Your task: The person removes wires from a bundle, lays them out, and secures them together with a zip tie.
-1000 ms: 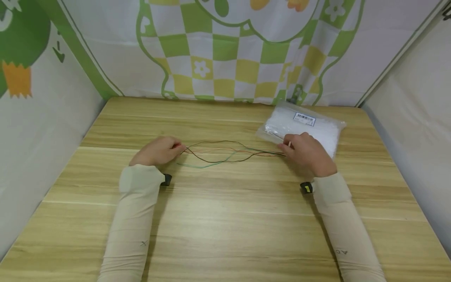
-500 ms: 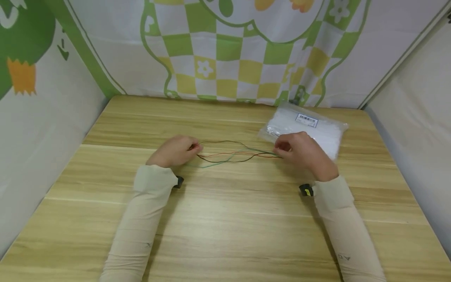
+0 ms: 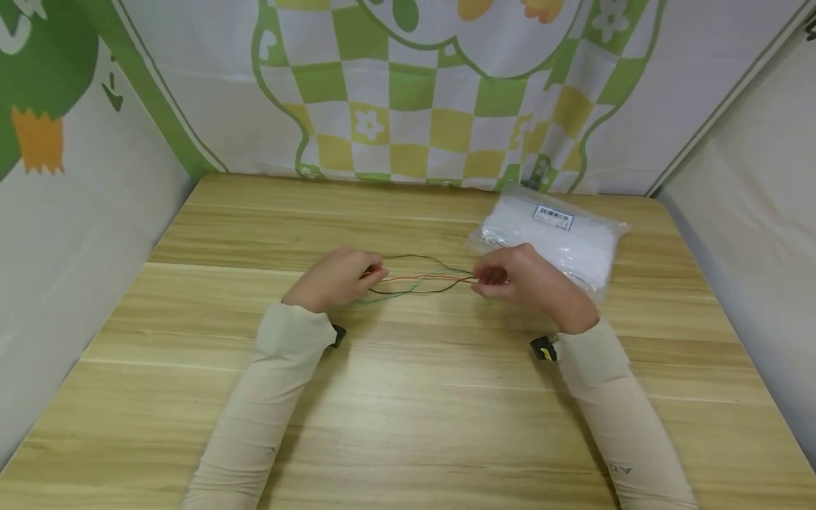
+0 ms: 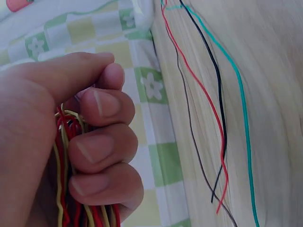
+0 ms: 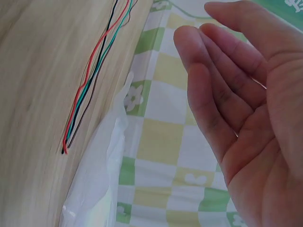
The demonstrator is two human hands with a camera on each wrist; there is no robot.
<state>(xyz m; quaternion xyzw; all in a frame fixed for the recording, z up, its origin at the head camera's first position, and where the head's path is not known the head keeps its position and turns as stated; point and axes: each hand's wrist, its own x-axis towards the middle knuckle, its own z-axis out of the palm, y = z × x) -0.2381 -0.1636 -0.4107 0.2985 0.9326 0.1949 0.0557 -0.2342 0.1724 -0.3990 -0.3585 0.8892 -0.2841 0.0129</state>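
My left hand point(image 3: 341, 278) grips a folded bundle of red, yellow and dark wires point(image 4: 61, 163) under its curled fingers, as the left wrist view shows. Loose on the table beside it run a red wire point(image 4: 207, 93), a black wire point(image 4: 219, 85), a green wire point(image 4: 245, 109) and a brown wire point(image 4: 191, 123). Over their right end is my right hand point(image 3: 532, 283). In the right wrist view that hand's fingers are loosely bent, thumb apart, with nothing between them. The ends of the loose wires point(image 5: 87, 85) lie together below it on the wood.
A clear plastic bag point(image 3: 510, 219) of white contents, with a barcode label, lies at the back right, partly behind my right hand. Patterned cloth point(image 3: 408, 127) hangs behind the wooden table point(image 3: 408, 397), and pale cloth walls stand at both sides.
My left hand has moved right along the loose wires, covering their left ends in the head view. My right hand has shifted left, so the hands are closer together. The bag stays put.
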